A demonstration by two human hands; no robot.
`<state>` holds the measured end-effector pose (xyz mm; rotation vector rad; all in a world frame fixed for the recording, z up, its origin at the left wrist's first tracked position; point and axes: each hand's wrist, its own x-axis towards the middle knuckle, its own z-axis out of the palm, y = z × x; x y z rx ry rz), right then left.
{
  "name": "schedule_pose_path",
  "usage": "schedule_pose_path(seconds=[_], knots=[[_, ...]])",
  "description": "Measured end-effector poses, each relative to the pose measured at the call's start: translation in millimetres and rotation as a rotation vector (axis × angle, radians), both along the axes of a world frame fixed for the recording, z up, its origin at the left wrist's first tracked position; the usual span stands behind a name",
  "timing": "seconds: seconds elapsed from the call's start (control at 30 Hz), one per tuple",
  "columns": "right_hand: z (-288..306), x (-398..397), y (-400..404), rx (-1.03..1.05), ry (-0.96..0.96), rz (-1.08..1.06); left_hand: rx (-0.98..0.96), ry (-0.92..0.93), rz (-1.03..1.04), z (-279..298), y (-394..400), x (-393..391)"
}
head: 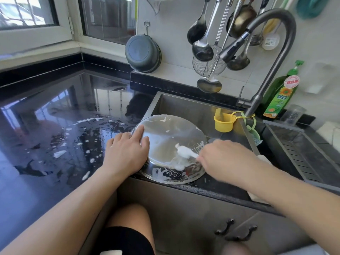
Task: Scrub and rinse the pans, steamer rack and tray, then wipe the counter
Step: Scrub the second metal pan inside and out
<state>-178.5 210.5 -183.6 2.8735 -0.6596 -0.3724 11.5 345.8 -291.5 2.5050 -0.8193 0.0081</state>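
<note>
steel pan point(171, 144) between yellow cup point(223, 122) and foamy counter point(55, 126); left fingers point(137, 134) flat, right fingers point(202, 155) gripping scrubber point(184, 151).

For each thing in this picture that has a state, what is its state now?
Round shiny metal pan: tilted on the sink edge, soapy.
White foamy scrubber: on the pan, blurred.
Left hand: steadies the pan's rim, fingers straight.
Right hand: grips the scrubber.
Grey curved faucet: no water seen running.
Black glossy counter: wet, foam-spattered.
Green dish soap bottle: upright.
</note>
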Motion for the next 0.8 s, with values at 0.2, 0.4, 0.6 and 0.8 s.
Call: schedule_pose_path(seconds=[0.2, 0.4, 0.6, 0.8], knots=[[-6, 7, 17, 0.039, -0.009, -0.049, 0.058, 0.063, -0.035, 8, 8, 8], [-7, 10, 35, 0.013, 0.047, -0.042, 0.072, 0.087, -0.030, 7, 13, 10], [-1, 13, 33, -0.022, 0.006, -0.036, 0.080, -0.071, 0.022, -6, 7, 0], [-7, 15, 36, -0.029, -0.021, -0.016, 0.056, -0.094, 0.014, -8, 8, 2]])
